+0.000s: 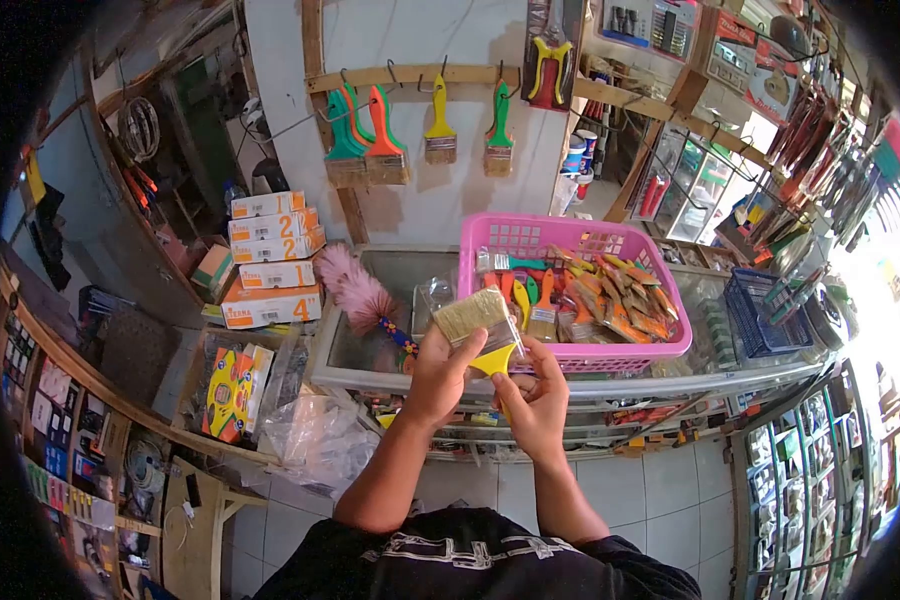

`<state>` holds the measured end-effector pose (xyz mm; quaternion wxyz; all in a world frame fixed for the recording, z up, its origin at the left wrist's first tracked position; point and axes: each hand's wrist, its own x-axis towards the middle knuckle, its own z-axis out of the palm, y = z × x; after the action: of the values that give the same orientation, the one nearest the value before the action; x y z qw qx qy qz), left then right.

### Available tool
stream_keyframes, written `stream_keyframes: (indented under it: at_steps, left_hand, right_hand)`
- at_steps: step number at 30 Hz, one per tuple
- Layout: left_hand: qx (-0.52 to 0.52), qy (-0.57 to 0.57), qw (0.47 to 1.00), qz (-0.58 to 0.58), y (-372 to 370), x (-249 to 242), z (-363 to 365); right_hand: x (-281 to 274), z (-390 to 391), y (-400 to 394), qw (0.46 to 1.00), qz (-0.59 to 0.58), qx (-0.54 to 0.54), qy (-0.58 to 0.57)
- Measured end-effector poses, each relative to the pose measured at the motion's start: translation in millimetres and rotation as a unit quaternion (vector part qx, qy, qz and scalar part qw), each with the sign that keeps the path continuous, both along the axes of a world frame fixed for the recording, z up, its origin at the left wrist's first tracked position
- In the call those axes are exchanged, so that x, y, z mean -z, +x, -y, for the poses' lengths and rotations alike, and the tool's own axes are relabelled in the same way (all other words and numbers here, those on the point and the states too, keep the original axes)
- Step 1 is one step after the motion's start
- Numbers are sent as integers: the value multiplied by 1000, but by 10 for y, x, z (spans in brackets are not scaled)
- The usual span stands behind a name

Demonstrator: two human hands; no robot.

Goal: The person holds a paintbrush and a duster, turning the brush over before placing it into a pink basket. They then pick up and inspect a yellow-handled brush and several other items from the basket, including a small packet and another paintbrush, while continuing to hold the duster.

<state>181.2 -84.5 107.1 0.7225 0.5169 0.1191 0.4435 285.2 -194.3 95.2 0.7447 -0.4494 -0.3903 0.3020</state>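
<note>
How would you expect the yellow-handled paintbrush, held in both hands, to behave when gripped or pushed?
The yellow-handled paintbrush is probably light: fingers alone support it. Its pale bristles would likely flex, while the flat handle looks stiff and unlikely to roll. It seems wrapped in clear film, so possibly slippery.

I see a glass display counter (570,385) across the middle of a crowded hardware shop. Behind the counter a white wall (450,120) carries a wooden rail (410,77) hung with paintbrushes. Left of the counter, numbered cardboard boxes (273,260) are stacked beside a dim doorway. Below the counter the floor (670,490) is pale tile. Right of the counter, strong daylight floods over racks of packaged tools (830,150).
</note>
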Motion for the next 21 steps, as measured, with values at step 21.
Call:
stream_keyframes:
  at_steps: [21]
  left_hand:
    - [-124, 6, 992, 16, -801, -211, -311]
  right_hand:
    - [-124, -414, -591, 991, 49, -117, -42]
